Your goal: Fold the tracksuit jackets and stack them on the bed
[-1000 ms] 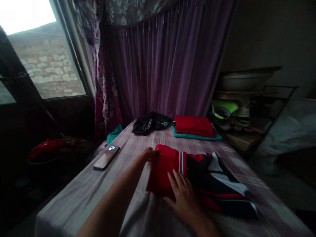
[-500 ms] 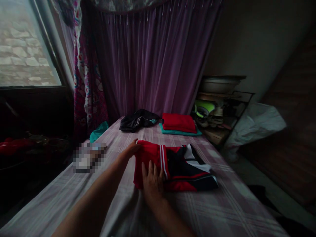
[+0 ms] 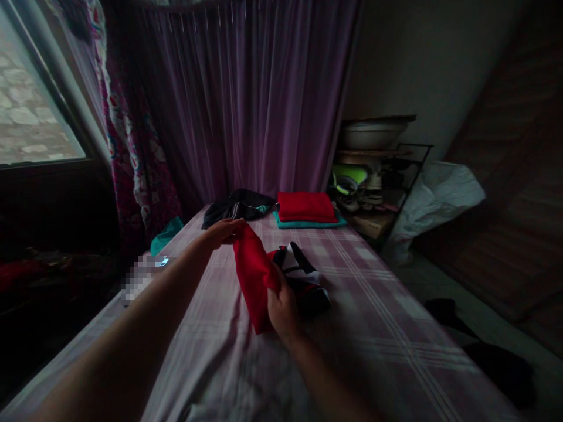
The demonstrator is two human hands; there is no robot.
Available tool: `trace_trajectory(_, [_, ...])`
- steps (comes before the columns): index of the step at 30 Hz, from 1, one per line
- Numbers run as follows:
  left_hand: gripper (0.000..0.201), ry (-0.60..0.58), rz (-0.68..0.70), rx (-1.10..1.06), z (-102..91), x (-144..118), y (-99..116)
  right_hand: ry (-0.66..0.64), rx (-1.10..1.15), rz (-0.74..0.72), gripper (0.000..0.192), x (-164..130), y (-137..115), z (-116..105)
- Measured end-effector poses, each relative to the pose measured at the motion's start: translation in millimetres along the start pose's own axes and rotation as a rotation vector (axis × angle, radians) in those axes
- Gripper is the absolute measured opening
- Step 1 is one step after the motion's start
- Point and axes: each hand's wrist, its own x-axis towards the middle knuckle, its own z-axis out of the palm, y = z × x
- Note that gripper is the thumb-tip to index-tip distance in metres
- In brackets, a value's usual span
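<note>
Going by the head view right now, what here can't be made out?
All in the head view:
- Right hand: some fingertips, hidden by the red garment.
- Phone-like object: its details, blurred by pixelation.
- Teal folded cloth: its top, mostly covered by the red folded cloth.
- Window: its left part, cut off by the picture's edge.

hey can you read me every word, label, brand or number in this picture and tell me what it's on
None can be read.
Red and dark garment: no lettering visible.
Phone: pixelated, nothing legible.
Shoes and box: any marks are too small and dark.
</note>
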Motion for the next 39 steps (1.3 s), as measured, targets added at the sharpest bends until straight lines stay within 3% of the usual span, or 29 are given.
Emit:
trace_trajectory(4, [0.034, -0.111, 0.123, 0.033, 77.9, 21.4, 29.4, 0.103, -0.096, 0.147, 0.048, -2.7, 43.0, -59.3])
trace_trajectory(8, [0.035, -0.178, 0.253, 0.14, 149.2, 26.2, 29.9, 0.14, -0.279, 0.211, 0.063, -13.3, 81.5, -110.3])
trace_trajectory(11, [0.023, -0.209, 0.339, 0.23, 179.7, 19.2, 14.4, 0.132, -0.314, 0.187, 0.062, -17.8, 93.9, -126.8])
trace_trajectory(14, [0.022, -0.189, 0.517, 0.464, 193.2, 11.3, -0.9, 0.07, -0.341, 0.193, 0.058, -11.6, 93.2, -127.9])
trace_trajectory(17, [0.036, -0.157, 0.701, 0.708, 200.2, 8.1, -10.4, 0.035, -0.344, 0.208, 0.056, 1.8, 92.5, -125.6])
trace_trajectory(23, [0.036, -0.139, 0.732, 0.723, 203.1, 17.5, -16.1, -0.06, -0.214, 0.522, 0.057, 27.0, 101.5, -141.6])
trace_trajectory(28, [0.038, -0.107, 0.763, 0.68, 177.0, 21.8, -24.1, -0.228, -0.111, 0.626, 0.043, 42.7, 99.4, -155.6])
trace_trajectory(33, [0.04, -0.025, 0.7, 0.699, 141.2, 15.9, -58.3, -0.335, 0.102, 0.81, 0.029, 60.0, 98.6, -160.5])
trace_trajectory(39, [0.046, -0.085, 0.588, 0.632, 126.6, 10.5, -80.3, -0.419, 0.16, 1.016, 0.033, 77.9, 96.2, -155.1])
